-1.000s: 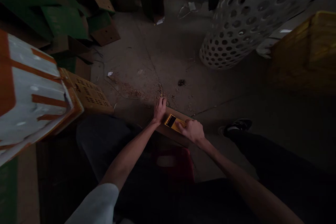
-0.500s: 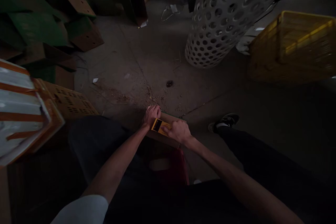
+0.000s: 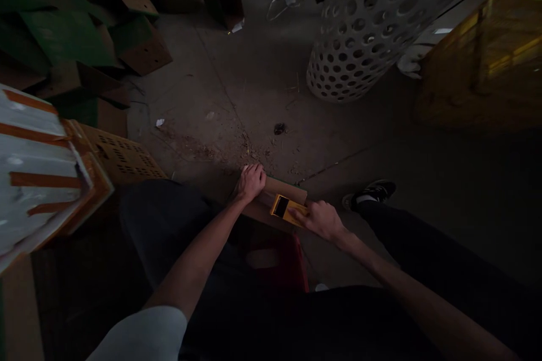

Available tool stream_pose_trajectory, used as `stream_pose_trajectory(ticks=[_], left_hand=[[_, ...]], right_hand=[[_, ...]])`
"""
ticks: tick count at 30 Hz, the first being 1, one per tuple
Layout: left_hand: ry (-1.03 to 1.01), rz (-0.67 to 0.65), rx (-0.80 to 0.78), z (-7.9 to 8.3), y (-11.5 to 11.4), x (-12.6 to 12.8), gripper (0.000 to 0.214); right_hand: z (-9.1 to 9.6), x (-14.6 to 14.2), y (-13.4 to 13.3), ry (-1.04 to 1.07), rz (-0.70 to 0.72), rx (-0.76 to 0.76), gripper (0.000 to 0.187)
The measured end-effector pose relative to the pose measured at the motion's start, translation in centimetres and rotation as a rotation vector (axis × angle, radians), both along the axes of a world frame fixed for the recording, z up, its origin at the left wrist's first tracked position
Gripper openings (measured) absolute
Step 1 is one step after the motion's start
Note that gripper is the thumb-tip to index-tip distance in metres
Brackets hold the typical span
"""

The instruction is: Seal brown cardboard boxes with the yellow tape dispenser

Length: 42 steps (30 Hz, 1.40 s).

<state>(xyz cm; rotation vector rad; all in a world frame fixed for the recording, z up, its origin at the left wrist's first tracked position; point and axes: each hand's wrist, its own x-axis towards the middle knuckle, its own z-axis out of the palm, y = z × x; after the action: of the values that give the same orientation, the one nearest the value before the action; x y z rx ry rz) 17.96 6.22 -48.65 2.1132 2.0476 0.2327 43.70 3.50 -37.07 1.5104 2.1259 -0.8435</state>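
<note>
A brown cardboard piece point(image 3: 288, 189) lies across my lap above a red stool point(image 3: 284, 262). My left hand point(image 3: 250, 181) is curled over the cardboard's left end and grips it. My right hand point(image 3: 322, 219) is closed on a small yellow tool point(image 3: 283, 208) with a dark opening, which rests on the cardboard near its right end. My black shoe point(image 3: 369, 193) stands on the concrete floor just right of the hands.
Green and brown cardboard boxes point(image 3: 139, 45) are heaped at the upper left. A white perforated basket point(image 3: 364, 28) and a yellow crate point(image 3: 483, 67) stand at the upper right. An orange perforated carton point(image 3: 114, 152) and a white and orange stack point(image 3: 38, 163) sit at my left.
My right hand has slid the yellow tool to the right along the cardboard, away from my left hand. The left hand stays curled on the left end. The view has shifted slightly.
</note>
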Motion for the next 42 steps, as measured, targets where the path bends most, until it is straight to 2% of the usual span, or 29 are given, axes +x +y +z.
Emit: stream_pose_trajectory(ticks=[8,13,18,21,34,42], left_hand=[[0.040,-0.011,0.024,-0.2,-0.1,-0.2,0.021],[0.053,-0.024,0.040,-0.4,-0.1,-0.3,0.023],[0.047,-0.029,0.034,-0.3,-0.2,-0.4,0.024],[0.042,-0.028,0.022,-0.3,-0.2,-0.5,0.026],[0.056,-0.027,0.053,-1.3,-0.5,-1.1,0.028],[0.035,-0.019,0.042,-1.5,-0.5,-1.2,0.028]], right_hand=[[-0.7,7.9,-0.8,0.067,0.017,-0.054,0.068],[-2.5,11.8,-1.4,0.077,0.006,-0.095,0.066],[-4.3,15.5,-2.0,-0.047,-0.002,-0.108,0.061],[-4.5,16.4,-2.3,-0.054,-0.028,-0.131,0.061],[-3.7,16.1,-2.9,-0.057,-0.085,-0.183,0.061],[-4.6,21.3,-4.7,-0.161,-0.131,-0.204,0.060]])
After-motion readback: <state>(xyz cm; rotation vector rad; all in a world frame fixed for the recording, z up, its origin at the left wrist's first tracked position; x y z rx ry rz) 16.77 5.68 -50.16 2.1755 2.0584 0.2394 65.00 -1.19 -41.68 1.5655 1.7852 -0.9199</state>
